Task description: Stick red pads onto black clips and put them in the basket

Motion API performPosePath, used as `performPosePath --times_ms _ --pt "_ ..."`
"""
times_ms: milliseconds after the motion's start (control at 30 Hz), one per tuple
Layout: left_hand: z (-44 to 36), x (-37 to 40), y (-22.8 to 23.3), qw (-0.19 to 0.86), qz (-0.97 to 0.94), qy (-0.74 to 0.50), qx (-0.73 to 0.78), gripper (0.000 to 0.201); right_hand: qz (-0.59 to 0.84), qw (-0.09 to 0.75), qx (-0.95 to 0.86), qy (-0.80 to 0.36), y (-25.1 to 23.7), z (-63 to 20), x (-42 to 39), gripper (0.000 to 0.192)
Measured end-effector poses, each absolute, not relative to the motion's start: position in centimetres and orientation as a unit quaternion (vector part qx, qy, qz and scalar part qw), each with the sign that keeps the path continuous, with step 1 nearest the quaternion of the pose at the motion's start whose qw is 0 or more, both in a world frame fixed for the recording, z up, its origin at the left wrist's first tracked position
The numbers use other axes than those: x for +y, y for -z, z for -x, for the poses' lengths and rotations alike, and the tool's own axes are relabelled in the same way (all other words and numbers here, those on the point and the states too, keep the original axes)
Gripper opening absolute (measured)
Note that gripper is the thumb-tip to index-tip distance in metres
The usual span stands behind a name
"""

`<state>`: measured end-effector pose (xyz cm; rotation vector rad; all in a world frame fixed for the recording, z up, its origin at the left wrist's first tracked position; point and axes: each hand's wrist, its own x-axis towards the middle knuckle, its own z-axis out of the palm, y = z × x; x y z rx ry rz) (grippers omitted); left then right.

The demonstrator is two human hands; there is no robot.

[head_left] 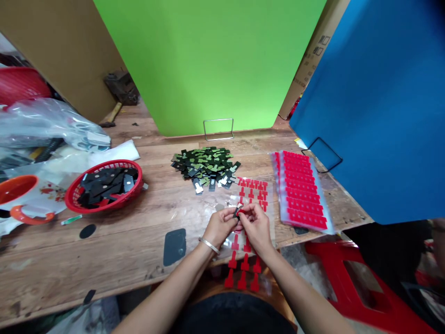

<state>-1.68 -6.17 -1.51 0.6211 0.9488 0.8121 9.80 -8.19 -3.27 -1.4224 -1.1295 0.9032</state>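
Both my hands meet over a clear sheet of red T-shaped stickers (244, 263) that hangs past the table's front edge. My left hand (222, 225), with a bracelet at its wrist, pinches a small dark tab with a metal end (238, 211). Fingers of my right hand (256, 226) close on a red sticker (240, 213) against that tab; the fingertips partly hide both. Just beyond lies a heap of black tabs with metal ends (205, 167), some of it touching the sheet's far end.
Left stands a red basket (104, 208) of dark pieces, beside an orange-rimmed mug (33, 199) and plastic bags (52, 123). More red sticker sheets (304, 190) are stacked right. Green (215, 65) and blue (375, 116) panels rise behind. A red stool (368, 283) is below right.
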Motion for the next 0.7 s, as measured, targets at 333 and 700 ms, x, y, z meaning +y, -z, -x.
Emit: performPosePath --times_ms 333,700 --pt "1.3 -6.3 1.8 0.729 -0.296 -0.4 0.47 0.029 0.601 0.499 -0.521 -0.344 2.9 -9.8 -8.7 0.007" --pt "0.9 -7.2 0.8 0.713 -0.315 -0.41 0.474 0.029 0.614 0.509 -0.557 -0.232 1.0 -10.5 -8.7 0.01"
